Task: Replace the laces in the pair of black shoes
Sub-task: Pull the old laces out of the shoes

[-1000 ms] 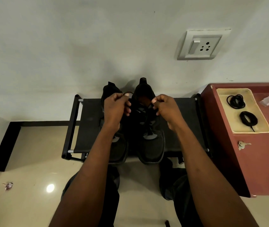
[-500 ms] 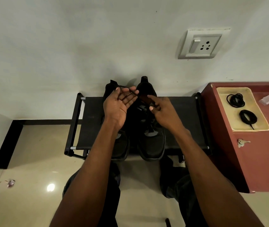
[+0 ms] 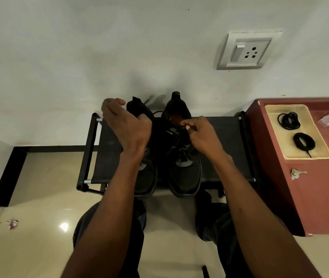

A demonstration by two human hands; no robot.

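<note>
Two black shoes stand side by side on a low black rack (image 3: 226, 137), the left shoe (image 3: 146, 177) and the right shoe (image 3: 186, 177), toes toward me. My right hand (image 3: 203, 137) pinches the black lace (image 3: 156, 112) at the top eyelets of the right shoe. A thin stretch of that lace runs left toward my left hand (image 3: 125, 125), which is raised over the left shoe's heel with its fingers stretched up and left. The palm is turned away, so the lace's path across it is hidden. Two coiled black laces (image 3: 289, 120) (image 3: 304, 141) lie in a beige tray (image 3: 272, 137).
The tray sits on a red cabinet (image 3: 320, 197) right of the rack, with keys (image 3: 297, 173) and a clear wrapper (image 3: 328, 119) beside it. A wall with a socket plate (image 3: 246, 52) is close behind the shoes. My knees are just in front of the rack on the tiled floor.
My left hand has turned over and swung up and left, away from the right shoe. My right hand has stayed at the shoe's top eyelets and closed its pinch.
</note>
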